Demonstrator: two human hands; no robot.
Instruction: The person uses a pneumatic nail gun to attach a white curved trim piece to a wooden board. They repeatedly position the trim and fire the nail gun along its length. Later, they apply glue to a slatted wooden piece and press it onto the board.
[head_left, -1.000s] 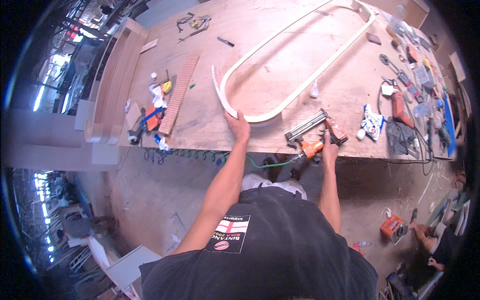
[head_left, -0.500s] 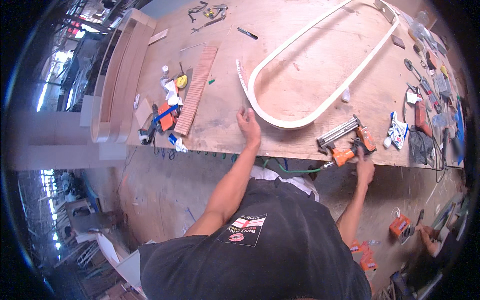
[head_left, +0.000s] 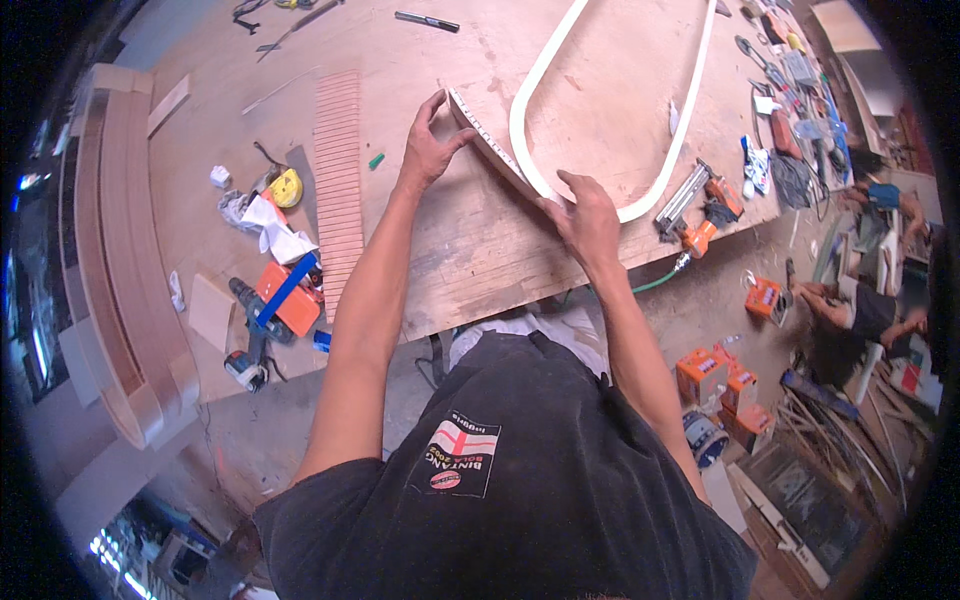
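Left hand point(head_left: 430, 150) spread wide, thumb and fingertips on free end of notched strip point(head_left: 487, 138), probably steadying it; firm pinch, can't tell. Strip runs to bend of white frame point(head_left: 518, 125) on desk point(head_left: 450, 280). Right hand point(head_left: 588, 225) holds that bend, likely bracing the joint. Nail gun point(head_left: 695, 205) lies right. Versus earlier: right hand off gun, left hand up on strip's end.

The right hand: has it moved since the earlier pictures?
Yes. Relative to the table, the right hand has moved left, from the orange nail gun to the rounded near end of the white frame.
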